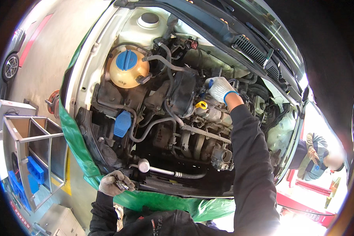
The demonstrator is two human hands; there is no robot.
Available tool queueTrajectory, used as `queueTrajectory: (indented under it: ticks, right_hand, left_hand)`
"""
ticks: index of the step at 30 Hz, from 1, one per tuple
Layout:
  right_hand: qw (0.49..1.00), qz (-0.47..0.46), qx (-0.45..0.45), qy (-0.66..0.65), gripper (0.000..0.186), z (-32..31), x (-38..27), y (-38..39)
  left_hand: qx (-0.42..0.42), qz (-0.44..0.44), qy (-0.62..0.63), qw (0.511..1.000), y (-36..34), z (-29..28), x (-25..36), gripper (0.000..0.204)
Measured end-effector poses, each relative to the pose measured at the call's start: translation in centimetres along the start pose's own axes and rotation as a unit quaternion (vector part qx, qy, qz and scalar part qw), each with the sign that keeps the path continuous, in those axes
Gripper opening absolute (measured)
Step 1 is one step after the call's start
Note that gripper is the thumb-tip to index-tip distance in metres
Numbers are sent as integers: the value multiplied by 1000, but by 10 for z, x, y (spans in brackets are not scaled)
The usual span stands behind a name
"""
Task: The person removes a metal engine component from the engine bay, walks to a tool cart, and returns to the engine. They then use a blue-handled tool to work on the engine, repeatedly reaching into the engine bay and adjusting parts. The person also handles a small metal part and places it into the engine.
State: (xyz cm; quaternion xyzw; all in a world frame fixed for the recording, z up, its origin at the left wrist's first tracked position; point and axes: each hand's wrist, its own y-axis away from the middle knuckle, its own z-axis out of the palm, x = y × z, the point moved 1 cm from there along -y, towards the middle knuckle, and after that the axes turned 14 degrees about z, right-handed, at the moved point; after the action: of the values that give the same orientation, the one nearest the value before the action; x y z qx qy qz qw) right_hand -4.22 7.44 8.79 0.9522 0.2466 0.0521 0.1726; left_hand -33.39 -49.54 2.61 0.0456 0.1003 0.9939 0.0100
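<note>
My right hand (pixel 219 91), in a white knit glove with a blue cuff, grips a small blue part (pixel 211 83) on top of the engine, beside a black cover (pixel 183 92). A yellow dipstick loop (pixel 201 105) is just below it. My left hand (pixel 116 183), in a soiled glove, is at the front edge of the engine bay, curled around what look like small metal pieces, too small to name exactly. Left of the engine are a coolant tank (pixel 129 76) with a blue cap (pixel 126 60) and a blue washer-fluid cap (pixel 122 124).
A green protective cover (pixel 76 145) drapes the car's edges. A metal cart (pixel 47 137) with blue bins (pixel 35 173) stands left, a parked car (pixel 10 67) beyond. The raised bonnet (pixel 324 59) is at right. Another person (pixel 318 155) bends near a red workbench (pixel 306 202).
</note>
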Motion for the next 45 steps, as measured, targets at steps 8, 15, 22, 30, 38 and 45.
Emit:
queueTrajectory:
  ticks: [8,15,22,30,38,45]
  right_hand:
    - [1000,13,3,-9,25,9,7,3]
    - [923,163,-107,-331,41,-21,-1,40]
    - [994,107,5,-1,56,-68,-2,42]
    - [1000,-2,2,-26,40,-78,-5,49]
    - [978,48,-30,203,39,-66,-8,42]
    - [999,10,10,-46,31,-81,-17,56]
  left_hand:
    - [-11,1,13,1000,-1,-1,-1,39]
    - [-23,-4,25,999,1,0,0,38]
    - [-37,3,30,999,-2,4,-2,36]
    - [-36,0,21,999,-2,2,-1,34]
    - [-19,0,12,1000,0,0,-1,35]
    - [-15,2,-9,1000,-3,9,-3,34]
